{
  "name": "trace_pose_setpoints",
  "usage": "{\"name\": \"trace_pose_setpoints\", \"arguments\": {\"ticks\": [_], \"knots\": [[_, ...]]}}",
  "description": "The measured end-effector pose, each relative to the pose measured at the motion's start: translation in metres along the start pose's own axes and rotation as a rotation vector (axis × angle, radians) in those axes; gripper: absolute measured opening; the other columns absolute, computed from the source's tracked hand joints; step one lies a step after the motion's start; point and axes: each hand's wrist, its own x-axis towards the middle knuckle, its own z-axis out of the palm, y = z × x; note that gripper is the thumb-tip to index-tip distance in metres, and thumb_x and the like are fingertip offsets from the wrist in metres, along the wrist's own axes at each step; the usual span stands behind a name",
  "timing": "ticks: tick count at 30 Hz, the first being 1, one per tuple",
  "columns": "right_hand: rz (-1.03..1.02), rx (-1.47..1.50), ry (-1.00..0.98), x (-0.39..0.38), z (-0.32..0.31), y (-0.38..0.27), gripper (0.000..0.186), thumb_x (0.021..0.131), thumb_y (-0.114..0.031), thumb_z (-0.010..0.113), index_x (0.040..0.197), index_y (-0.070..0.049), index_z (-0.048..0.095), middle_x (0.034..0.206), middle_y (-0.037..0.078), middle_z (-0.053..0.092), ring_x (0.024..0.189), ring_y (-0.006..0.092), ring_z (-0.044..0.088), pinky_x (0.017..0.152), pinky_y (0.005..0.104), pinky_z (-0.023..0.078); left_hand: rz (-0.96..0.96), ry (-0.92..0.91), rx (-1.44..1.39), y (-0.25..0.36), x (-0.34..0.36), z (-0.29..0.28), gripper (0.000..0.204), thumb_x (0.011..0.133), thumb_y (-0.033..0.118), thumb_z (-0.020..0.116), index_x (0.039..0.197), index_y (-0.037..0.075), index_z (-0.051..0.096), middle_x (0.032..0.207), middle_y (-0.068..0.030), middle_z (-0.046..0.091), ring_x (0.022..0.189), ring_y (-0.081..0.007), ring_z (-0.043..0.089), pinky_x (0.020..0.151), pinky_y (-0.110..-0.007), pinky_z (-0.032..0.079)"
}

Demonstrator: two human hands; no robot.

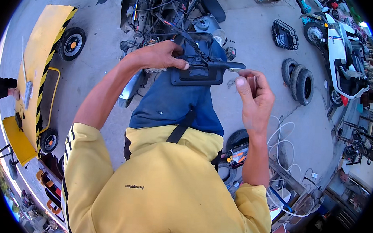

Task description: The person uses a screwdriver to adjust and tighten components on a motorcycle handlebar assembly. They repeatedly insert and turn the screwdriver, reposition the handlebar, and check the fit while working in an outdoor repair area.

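A black plastic bracket (197,77) with a square panel lies over my lap, with black cables running up from it. Thin stalks stick out at its sides, each ending in a pale lens: a right indicator light (237,70) and a left indicator light (155,70). My left hand (166,55) is closed on the bracket's left side, thumb on its face and some fingers hidden. Beside the right indicator's tip, my right hand (256,93) has its thumb and curled fingers together. Whatever lies between them is too small to make out.
Ahead stands a partly stripped motorbike (158,16) with loose wiring. Right are tyres (303,86), a black wire basket (284,35) and a white scooter (341,57). A yellow cart (51,27) stands left, another person's hand (15,93) near it. White hose (293,144) coils lower right.
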Motion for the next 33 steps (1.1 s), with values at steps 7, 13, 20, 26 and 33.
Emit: {"name": "trace_pose_setpoints", "arguments": {"ticks": [7,13,20,26,33], "knots": [[0.193,-0.173,0.078,0.013,0.034,0.117,0.065,0.098,-0.053,0.081,0.124,0.006,0.073,0.097,0.002,0.07,0.089,0.0107,0.058,0.08,0.0308,0.049,0.011,-0.016,0.088,0.002,0.002,-0.005,0.069,0.093,0.05,0.082,0.127,-0.01,0.074,0.11,-0.02,0.076,0.104,-0.0282,0.072,0.095,-0.04,0.055],[0.259,0.23,0.044,0.034,0.047,0.124,0.05,0.094,-0.034,0.091,0.122,0.005,0.075,0.102,0.002,0.072,0.093,0.0109,0.061,0.091,0.0264,0.05,-0.03,0.102,0.178,0.0,0.0,0.004,0.063,0.094,0.049,0.083,0.128,-0.004,0.076,0.108,-0.0146,0.077,0.097,-0.0275,0.072,0.091,-0.043,0.056],[0.287,0.147,0.088,0.024,0.052,0.113,0.049,0.095,-0.032,0.091,0.122,0.006,0.075,0.107,0.002,0.073,0.098,0.0093,0.061,0.092,0.025,0.048,0.308,0.533,0.477,0.004,-0.115,0.067,0.021,0.09,0.015,0.082,0.108,0.008,0.075,0.101,-0.0082,0.068,0.095,-0.0311,0.071,0.078,-0.042,0.06],[0.263,0.22,0.08,0.024,0.053,0.115,0.047,0.094,-0.029,0.092,0.122,0.005,0.075,0.107,0.002,0.075,0.099,0.0092,0.062,0.094,0.0255,0.048,0.241,0.407,0.499,-0.027,-0.142,0.125,0.019,0.088,0.009,0.081,0.105,0.008,0.073,0.097,-0.0063,0.066,0.091,-0.0286,0.07,0.075,-0.042,0.059],[0.271,0.175,0.08,0.022,0.054,0.109,0.048,0.094,-0.029,0.092,0.123,0.006,0.075,0.107,0.003,0.075,0.099,0.0103,0.063,0.096,0.0266,0.049,0.205,0.443,0.479,-0.036,-0.142,0.138,0.018,0.086,0.005,0.079,0.103,0.006,0.071,0.097,-0.0074,0.066,0.092,-0.0295,0.071,0.076,-0.042,0.059]]}}
